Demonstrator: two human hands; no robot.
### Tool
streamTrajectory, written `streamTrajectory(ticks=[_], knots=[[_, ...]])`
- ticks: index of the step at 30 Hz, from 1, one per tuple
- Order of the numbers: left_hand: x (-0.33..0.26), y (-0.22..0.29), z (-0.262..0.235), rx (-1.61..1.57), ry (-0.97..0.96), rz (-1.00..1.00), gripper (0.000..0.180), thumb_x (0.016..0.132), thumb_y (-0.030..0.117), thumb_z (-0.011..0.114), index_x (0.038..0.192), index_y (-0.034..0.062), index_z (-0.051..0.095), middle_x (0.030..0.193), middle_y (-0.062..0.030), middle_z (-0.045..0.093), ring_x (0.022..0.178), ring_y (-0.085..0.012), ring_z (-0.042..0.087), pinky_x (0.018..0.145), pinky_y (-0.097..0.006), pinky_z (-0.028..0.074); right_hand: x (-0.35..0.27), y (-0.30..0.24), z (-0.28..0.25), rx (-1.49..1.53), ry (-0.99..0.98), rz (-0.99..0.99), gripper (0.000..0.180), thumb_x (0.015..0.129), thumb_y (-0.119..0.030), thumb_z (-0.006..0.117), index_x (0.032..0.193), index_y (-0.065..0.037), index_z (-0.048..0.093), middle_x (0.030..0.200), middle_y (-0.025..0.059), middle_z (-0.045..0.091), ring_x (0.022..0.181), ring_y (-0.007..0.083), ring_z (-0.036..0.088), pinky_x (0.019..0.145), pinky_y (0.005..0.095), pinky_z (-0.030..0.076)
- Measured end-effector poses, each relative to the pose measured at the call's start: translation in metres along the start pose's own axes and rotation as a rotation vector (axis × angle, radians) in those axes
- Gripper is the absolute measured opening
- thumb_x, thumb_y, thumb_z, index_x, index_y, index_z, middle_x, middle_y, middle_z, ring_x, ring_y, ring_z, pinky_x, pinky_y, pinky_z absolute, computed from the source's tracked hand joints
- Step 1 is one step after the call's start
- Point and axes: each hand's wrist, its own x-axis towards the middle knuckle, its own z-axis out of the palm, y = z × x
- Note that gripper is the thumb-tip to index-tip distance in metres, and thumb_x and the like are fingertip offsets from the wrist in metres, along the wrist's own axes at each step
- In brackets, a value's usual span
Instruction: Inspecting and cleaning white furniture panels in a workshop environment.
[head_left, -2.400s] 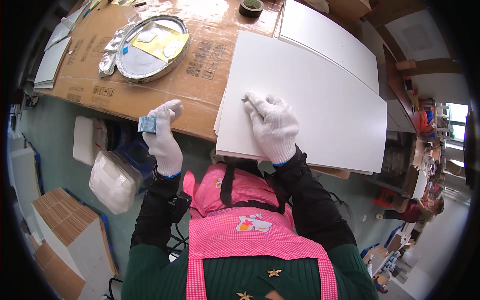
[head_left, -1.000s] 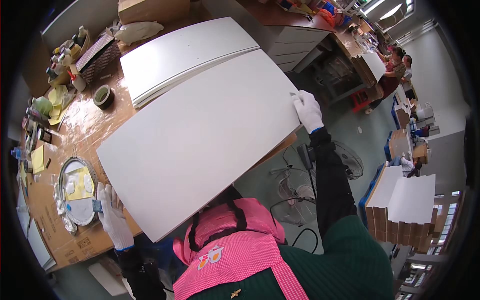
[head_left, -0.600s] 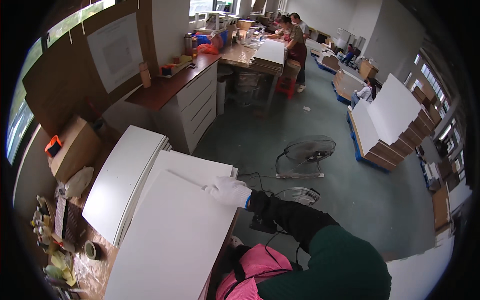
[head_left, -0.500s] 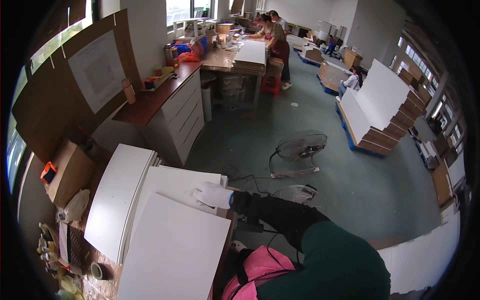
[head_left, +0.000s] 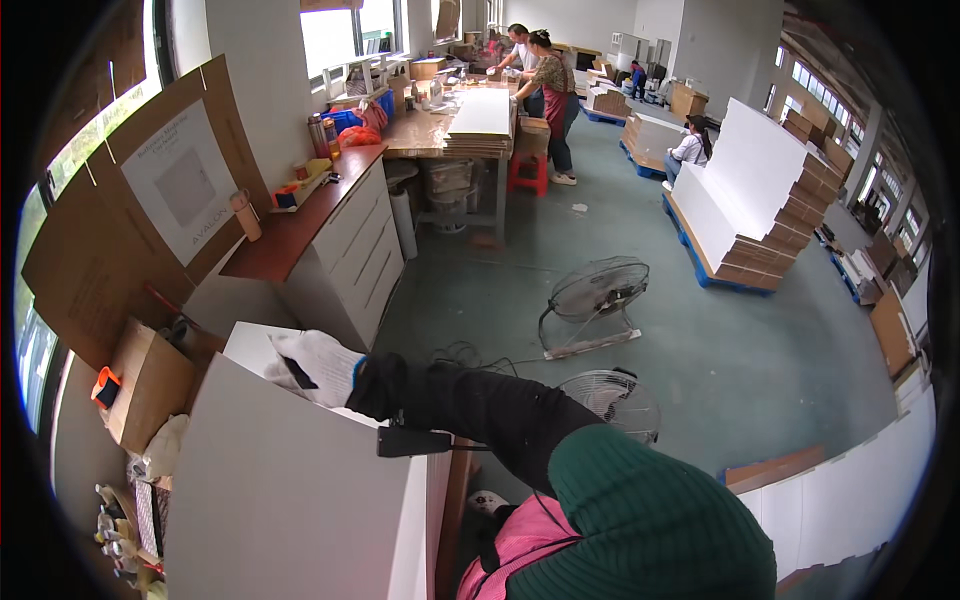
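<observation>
The gloved right hand (head_left: pixel 315 366) is at the far edge of a white board (head_left: pixel 290 490), lower left; whether clamped, I cannot tell. Fans (head_left: pixel 598 293) stand on green floor (head_left: pixel 480 275); beyond, two people (head_left: pixel 552 95) stand at a counter (head_left: pixel 415 138).

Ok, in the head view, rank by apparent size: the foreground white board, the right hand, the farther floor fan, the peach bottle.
Largest to smallest:
1. Foreground white board
2. Right hand and farther floor fan: too alike to rank; the hand is nearer
3. Peach bottle
</observation>
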Motion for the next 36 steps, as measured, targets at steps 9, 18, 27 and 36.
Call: streamTrajectory(ticks=[9, 18, 27, 36], knots=[[-0.044, 0.012, 0.026, -0.38, -0.167, 0.005, 0.041, 0.104, 0.023, 0.046, 0.14, 0.0038, 0.049, 0.141, -0.0249, 0.05, 0.121, -0.0415, 0.056, 0.101, -0.045, 0.048, 0.012, -0.02, 0.063, -0.049, 0.521, -0.193, 0.042, 0.103, -0.041, 0.048, 0.076, -0.012, 0.062, 0.065, -0.001, 0.058, 0.058, 0.0143, 0.052, 0.057, 0.0328, 0.042], [-0.064, 0.004, 0.034, -0.531, -0.225, -0.041, 0.041, 0.103, 0.022, 0.047, 0.138, 0.002, 0.05, 0.139, -0.0259, 0.051, 0.12, -0.0424, 0.056, 0.1, -0.046, 0.048, 0.041, 0.013, 0.015, 0.219, 0.445, -0.277, 0.034, 0.104, -0.037, 0.052, 0.076, -0.018, 0.057, 0.067, -0.0051, 0.054, 0.059, 0.0104, 0.05, 0.056, 0.0288, 0.04], [-0.074, 0.004, 0.041, -0.601, -0.239, -0.068, 0.041, 0.102, 0.022, 0.049, 0.137, 0.0001, 0.051, 0.138, -0.0269, 0.052, 0.119, -0.0432, 0.056, 0.1, -0.046, 0.048, 0.016, 0.014, -0.042, 0.576, 0.315, -0.188, 0.04, 0.106, -0.035, 0.044, 0.073, -0.014, 0.05, 0.092, 0.0078, 0.065, 0.053, 0.0156, 0.05, 0.052, 0.0329, 0.043], [-0.084, -0.009, 0.038, -0.723, -0.272, -0.113, 0.041, 0.101, 0.022, 0.05, 0.135, -0.0017, 0.052, 0.136, -0.0279, 0.053, 0.119, -0.0441, 0.056, 0.099, -0.046, 0.048, -0.066, 0.025, -0.087, 0.46, 0.234, -0.419, 0.043, 0.107, -0.035, 0.04, 0.075, -0.01, 0.05, 0.074, 0.0055, 0.053, 0.068, 0.023, 0.053, 0.066, 0.0399, 0.049]])
